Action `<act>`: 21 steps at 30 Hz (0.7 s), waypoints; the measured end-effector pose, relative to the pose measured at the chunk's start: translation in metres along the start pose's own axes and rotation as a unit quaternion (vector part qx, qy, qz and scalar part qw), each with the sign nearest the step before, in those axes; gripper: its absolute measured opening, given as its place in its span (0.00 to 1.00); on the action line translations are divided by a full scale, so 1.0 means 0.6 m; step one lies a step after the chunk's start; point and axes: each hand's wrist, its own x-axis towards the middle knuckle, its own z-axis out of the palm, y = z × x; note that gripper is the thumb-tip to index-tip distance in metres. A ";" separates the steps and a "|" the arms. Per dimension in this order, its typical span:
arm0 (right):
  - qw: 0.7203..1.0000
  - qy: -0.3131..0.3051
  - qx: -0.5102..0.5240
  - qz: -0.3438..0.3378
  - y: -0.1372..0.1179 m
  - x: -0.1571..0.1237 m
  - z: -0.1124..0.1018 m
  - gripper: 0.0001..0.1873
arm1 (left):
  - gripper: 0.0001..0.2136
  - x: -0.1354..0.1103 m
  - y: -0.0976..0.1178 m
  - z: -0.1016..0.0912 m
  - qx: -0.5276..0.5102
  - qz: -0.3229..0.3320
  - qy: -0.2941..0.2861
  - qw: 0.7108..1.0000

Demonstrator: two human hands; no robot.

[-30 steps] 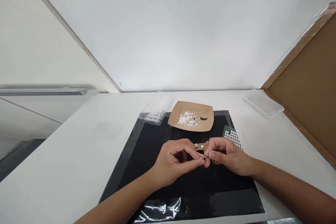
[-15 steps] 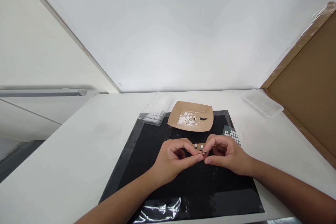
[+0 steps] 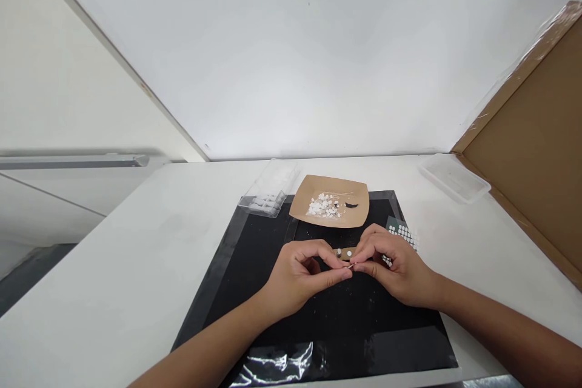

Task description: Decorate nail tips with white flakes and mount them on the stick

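Over the black mat, my left hand (image 3: 295, 276) is closed, thumb and forefinger pinching a small thin stick-like piece (image 3: 350, 265). My right hand (image 3: 398, 270) meets it from the other side, its fingertips closed on the opposite end of the same piece. Most of the piece is hidden by fingers, so its kind is unclear. Just behind the fingertips lies a brown strip (image 3: 344, 253) bearing a white round dot and a small shiny bit. A dark sheet of white round dots (image 3: 404, 231) lies partly behind my right hand.
A brown paper tray (image 3: 302, 209) holds white scraps and a dark sliver. Left of it sits a clear compartment box (image 3: 266, 200). A translucent plastic lid or tray (image 3: 454, 179) rests by the cardboard wall (image 3: 536, 127) at right. The black mat (image 3: 327, 327) covers the table's front.
My right fingers have come together onto the right end of the thin piece, covering its dark tip, which showed before. My left hand has hardly moved.
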 end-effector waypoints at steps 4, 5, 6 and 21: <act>0.998 -0.025 0.037 0.052 -0.003 -0.001 -0.004 0.05 | 0.12 0.000 0.003 0.001 -0.027 -0.015 -0.002 1.000; 0.995 -0.034 0.053 0.074 -0.002 -0.002 -0.005 0.06 | 0.12 0.000 0.004 0.002 -0.034 -0.015 -0.004 0.999; 0.992 -0.043 0.069 0.093 -0.001 -0.002 -0.006 0.07 | 0.13 -0.001 0.005 0.002 -0.039 -0.015 -0.006 0.999; 0.974 -0.097 0.183 0.097 0.012 0.000 -0.012 0.04 | 0.13 -0.005 0.002 0.004 -0.101 -0.094 -0.041 0.990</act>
